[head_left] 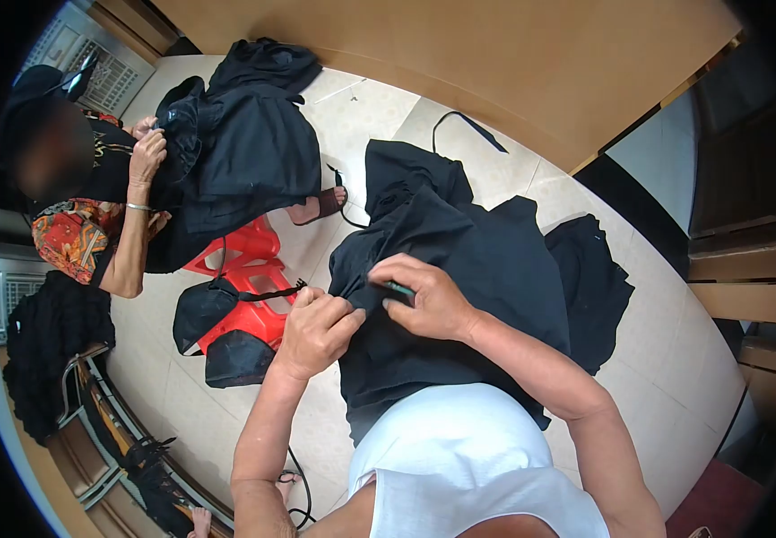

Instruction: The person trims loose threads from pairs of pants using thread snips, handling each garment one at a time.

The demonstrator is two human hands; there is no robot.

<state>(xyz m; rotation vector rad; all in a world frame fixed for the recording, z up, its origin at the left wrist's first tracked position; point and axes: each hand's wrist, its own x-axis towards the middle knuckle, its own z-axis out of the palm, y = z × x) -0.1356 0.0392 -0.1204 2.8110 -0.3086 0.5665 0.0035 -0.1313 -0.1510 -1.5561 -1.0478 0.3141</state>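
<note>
Dark cloth, apparently a black garment (486,278), lies spread across my lap and hangs toward the floor. My left hand (320,332) is closed, pinching a gathered edge of it. Close beside it, my right hand (425,294) is closed around a small green-handled tool (398,289), its fingertips at the same part of the cloth. The tool's working end is hidden by fingers and fabric, so I cannot make out its kind.
A red plastic stool (258,280) with black cloth pieces (204,309) stands left of me. Beyond it, another person's hands (147,152) work on black fabric (253,148). A black strap (468,125) lies on the tiles near a wooden panel (531,63). More black cloth (56,336) hangs far left.
</note>
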